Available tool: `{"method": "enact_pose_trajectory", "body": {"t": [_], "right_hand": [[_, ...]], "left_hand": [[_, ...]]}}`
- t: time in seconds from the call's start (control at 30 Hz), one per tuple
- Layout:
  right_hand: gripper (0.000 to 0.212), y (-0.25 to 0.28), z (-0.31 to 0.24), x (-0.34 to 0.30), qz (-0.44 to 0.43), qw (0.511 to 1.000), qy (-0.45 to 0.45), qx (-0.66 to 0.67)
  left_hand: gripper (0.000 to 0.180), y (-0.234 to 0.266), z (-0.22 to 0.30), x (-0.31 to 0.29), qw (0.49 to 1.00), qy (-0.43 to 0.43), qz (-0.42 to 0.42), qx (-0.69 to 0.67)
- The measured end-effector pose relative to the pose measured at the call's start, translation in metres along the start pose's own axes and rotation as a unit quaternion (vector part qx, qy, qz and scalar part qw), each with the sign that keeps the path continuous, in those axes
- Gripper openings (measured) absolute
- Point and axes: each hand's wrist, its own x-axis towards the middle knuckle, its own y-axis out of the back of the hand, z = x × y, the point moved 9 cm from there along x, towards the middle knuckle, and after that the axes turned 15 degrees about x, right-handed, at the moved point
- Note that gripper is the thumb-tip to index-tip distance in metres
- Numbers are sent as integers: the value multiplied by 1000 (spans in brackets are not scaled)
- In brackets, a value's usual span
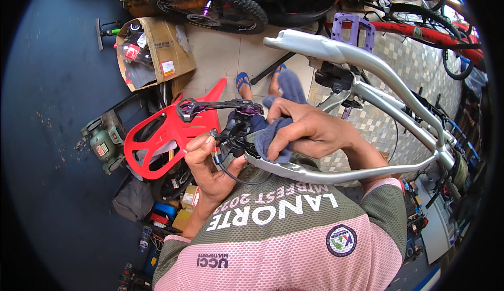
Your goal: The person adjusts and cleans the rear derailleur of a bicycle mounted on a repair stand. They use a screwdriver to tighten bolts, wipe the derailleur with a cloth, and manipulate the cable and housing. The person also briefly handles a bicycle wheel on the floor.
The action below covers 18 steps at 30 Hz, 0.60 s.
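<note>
My right hand [317,131] is closed round a blue-grey cloth [275,136], pressing it against the rear end of a silver bicycle frame [336,173]. Part of the cloth hangs beyond my fingers on the far side. My left hand [210,170] pinches the near-left side of a black rear derailleur [231,133], by its cable. The derailleur's long cage [210,105], with purple parts, points left. A thin black cable [229,174] loops below it. My fingers and the cloth hide where derailleur and frame meet. A purple pedal [354,29] shows beyond the frame.
Left of my hands is a red slotted plastic piece [176,133], with a green bench grinder [102,144] behind it. A cardboard box [163,52] holds bottles. Along the far side lies a knobby-tyred wheel [210,7]; a red bicycle frame [420,32] stands far right.
</note>
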Motion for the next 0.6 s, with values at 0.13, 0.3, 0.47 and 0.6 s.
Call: {"method": "enact_pose_trajectory", "body": {"t": [0.13,0.3,0.47,0.6], "right_hand": [[35,1,-4,3,28,996,15,-82],[32,20,21,-11,159,984,21,-74],[19,40,10,-17,223,974,4,-47],[27,35,9,-16,130,991,3,-34]], "left_hand": [[81,-2,-9,-3,1000,-2,8,-20],[81,-3,-5,-3,1000,-2,13,-18],[79,-1,-3,-1,1000,-10,6,-1],[79,0,-1,0,1000,-15,3,13]]}}
